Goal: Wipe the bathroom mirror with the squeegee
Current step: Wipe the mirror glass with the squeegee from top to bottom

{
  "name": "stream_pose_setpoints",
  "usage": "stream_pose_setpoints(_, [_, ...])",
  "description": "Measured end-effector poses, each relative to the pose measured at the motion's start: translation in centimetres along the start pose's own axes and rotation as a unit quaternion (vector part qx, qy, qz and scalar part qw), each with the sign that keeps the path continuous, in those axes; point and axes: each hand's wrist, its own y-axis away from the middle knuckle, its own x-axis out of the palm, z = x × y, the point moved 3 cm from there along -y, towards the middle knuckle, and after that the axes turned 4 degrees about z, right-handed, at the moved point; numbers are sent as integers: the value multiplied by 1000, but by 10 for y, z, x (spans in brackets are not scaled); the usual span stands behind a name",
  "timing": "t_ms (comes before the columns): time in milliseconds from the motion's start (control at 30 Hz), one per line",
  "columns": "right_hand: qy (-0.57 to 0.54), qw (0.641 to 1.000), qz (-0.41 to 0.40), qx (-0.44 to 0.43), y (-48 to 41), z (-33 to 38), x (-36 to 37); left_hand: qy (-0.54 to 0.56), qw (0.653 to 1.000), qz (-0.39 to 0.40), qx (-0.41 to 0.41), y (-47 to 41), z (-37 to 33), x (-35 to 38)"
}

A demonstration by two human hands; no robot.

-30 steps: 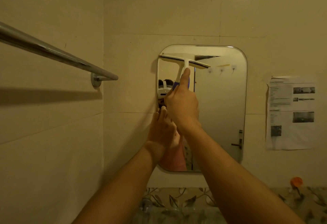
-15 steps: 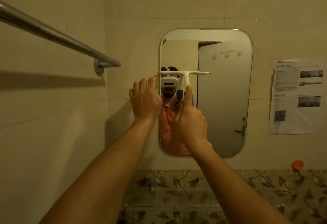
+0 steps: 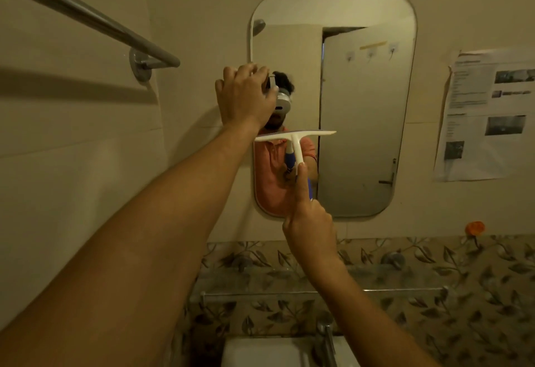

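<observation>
Dim, warm yellow-brown cast overall; light src above, out of frame. Towel bar (image 3: 86, 16) throws long soft shadow band across left wall below it. Left forearm (image 3: 139, 222) shades wall beside mirror (image 3: 362, 106). Mirror glass w/ no hard glare, reflection murky. Wide-angle distortion: bar and wall lines bow near edges, forearms look stretched. Paper notice (image 3: 486, 114) text too soft to read. Leaf-pattern tiles (image 3: 463, 294) dark, low contrast. Bottom edge muddy, detail lost.

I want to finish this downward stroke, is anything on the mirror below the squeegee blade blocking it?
Nothing visible does. The squeegee, held by the right hand, has bare mirror glass below it; the left hand rests higher, at the mirror's left edge.
</observation>
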Motion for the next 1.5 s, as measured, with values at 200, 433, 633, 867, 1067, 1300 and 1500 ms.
stream_pose_setpoints(200, [32,999,12,12,31,-20,23,-52,998,40,17,20,-17,12])
stream_pose_setpoints(433, [53,998,36,13,53,-36,32,-162,985,55,35,30,-19,31])
stream_pose_setpoints(633, [63,993,99,25,82,-53,43,-187,980,57,31,32,-23,34])
stream_pose_setpoints(867, [74,983,156,57,107,-68,47,-197,978,63,29,34,-28,29])
stream_pose_setpoints(1067, [55,979,184,68,127,-83,42,-201,977,62,32,34,-30,25])
stream_pose_setpoints(1300, [-27,982,165,93,120,-111,6,-200,977,53,60,33,-24,25])
stream_pose_setpoints(1500, [-80,992,-37,88,58,-112,-72,-172,982,44,69,35,-19,30])
